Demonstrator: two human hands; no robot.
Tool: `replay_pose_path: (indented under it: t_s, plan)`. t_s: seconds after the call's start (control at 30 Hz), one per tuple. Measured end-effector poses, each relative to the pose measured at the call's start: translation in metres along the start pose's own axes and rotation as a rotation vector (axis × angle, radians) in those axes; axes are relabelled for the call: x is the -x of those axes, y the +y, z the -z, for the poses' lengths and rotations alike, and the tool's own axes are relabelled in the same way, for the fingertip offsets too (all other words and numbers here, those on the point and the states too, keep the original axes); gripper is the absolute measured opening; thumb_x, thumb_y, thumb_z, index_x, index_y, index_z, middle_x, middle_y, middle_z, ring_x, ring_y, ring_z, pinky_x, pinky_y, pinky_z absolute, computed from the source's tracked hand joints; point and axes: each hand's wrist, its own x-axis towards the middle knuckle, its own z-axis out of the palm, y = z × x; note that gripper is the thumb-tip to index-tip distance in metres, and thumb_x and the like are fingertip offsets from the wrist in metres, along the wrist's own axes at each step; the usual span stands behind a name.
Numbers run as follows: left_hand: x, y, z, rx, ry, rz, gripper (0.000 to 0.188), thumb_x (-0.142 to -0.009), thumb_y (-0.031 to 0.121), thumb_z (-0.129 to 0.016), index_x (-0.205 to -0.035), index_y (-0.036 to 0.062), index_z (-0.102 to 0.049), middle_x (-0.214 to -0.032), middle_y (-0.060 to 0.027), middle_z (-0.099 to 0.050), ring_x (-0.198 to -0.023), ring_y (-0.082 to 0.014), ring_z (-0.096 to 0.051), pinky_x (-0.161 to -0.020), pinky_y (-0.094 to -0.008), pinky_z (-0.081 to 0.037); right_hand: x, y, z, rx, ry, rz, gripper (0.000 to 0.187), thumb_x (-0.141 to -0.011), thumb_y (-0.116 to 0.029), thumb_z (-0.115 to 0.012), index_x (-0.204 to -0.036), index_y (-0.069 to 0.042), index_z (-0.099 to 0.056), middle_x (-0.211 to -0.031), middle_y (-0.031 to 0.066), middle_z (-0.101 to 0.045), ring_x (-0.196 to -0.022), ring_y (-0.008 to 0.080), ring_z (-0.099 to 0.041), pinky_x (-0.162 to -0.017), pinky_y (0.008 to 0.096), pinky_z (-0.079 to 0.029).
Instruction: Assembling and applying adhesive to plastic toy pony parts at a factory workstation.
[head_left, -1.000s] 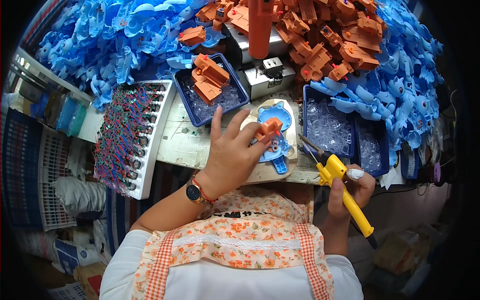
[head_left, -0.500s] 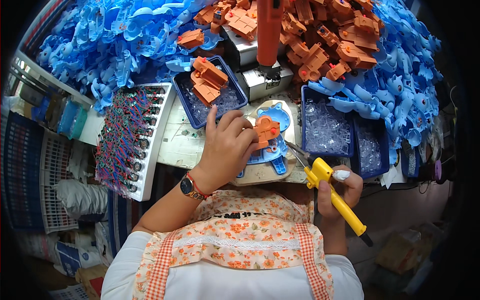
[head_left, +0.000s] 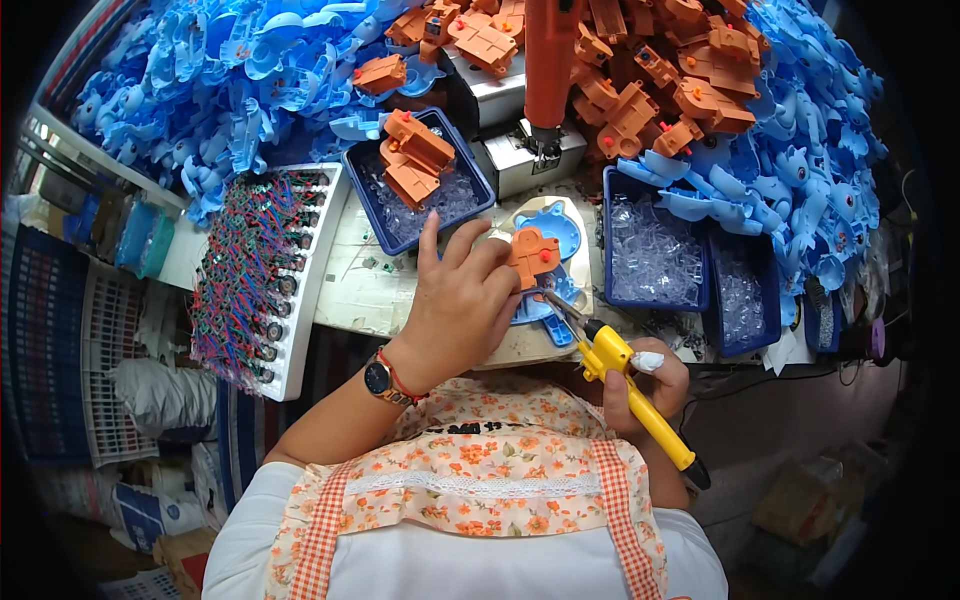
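My left hand [head_left: 452,300] grips the left edge of an orange plastic housing [head_left: 534,260] with a small red button. The housing lies over an open light-blue animal-shaped shell [head_left: 556,228], hiding its middle. That shell rests on a pale shaped block [head_left: 580,290]. In my right hand [head_left: 660,385], one finger of which wears a white wrap, is a yellow soldering iron [head_left: 640,397]. Its metal tip points up and left to the lower edge of the orange housing; whether it touches cannot be made out.
Blue bins of clear plastic pieces stand left [head_left: 470,205] and right [head_left: 650,303]. Orange housings [head_left: 715,75] and blue shells [head_left: 230,70] heap behind. An orange electric screwdriver [head_left: 552,70] hangs above a metal box [head_left: 530,165]. A white tray [head_left: 312,290] holds wired parts.
My right hand has moved left with the soldering iron, bringing its tip from the shell's right side to the housing's lower edge. The hanging screwdriver has swung slightly right.
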Motion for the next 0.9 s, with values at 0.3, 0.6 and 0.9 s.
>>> replay_pose_path:
  t_s: [0.3,0.6,0.9]
  plan:
    - [0.004,-0.002,-0.001,0.048,0.027,0.017,0.013,-0.078,0.016,-0.073,-0.087,0.0113,-0.064,-0.108,-0.0049,-0.064,-0.120,-0.0322,-0.054,-0.111,-0.0657,-0.019,-0.005,-0.002,-0.003,-0.007,-0.022,0.065,0.038,-0.081,-0.015,-0.073,-0.107,-0.003,-0.048,-0.078,0.0125,-0.061,-0.059,0.0247,-0.060,-0.056,0.0356,-0.050]
    - [0.004,-0.001,-0.002,0.059,0.047,0.037,0.014,-0.078,0.015,-0.073,-0.088,0.0105,-0.065,-0.108,-0.0051,-0.065,-0.120,-0.0318,-0.054,-0.112,-0.0652,-0.019,-0.007,-0.001,-0.004,-0.023,0.022,0.052,0.039,-0.081,-0.014,-0.072,-0.110,-0.003,-0.049,-0.077,0.0128,-0.061,-0.059,0.0223,-0.058,-0.055,0.0333,-0.049]
    - [0.004,0.001,0.000,0.057,0.027,0.072,0.012,-0.080,0.013,-0.073,-0.088,0.0114,-0.064,-0.112,-0.0039,-0.067,-0.125,-0.0311,-0.053,-0.114,-0.0626,-0.017,-0.010,-0.005,0.001,-0.105,-0.148,-0.030,0.040,-0.089,-0.005,-0.064,-0.120,-0.005,-0.039,-0.093,0.0154,-0.057,-0.077,0.0184,-0.056,-0.072,0.0317,-0.046]
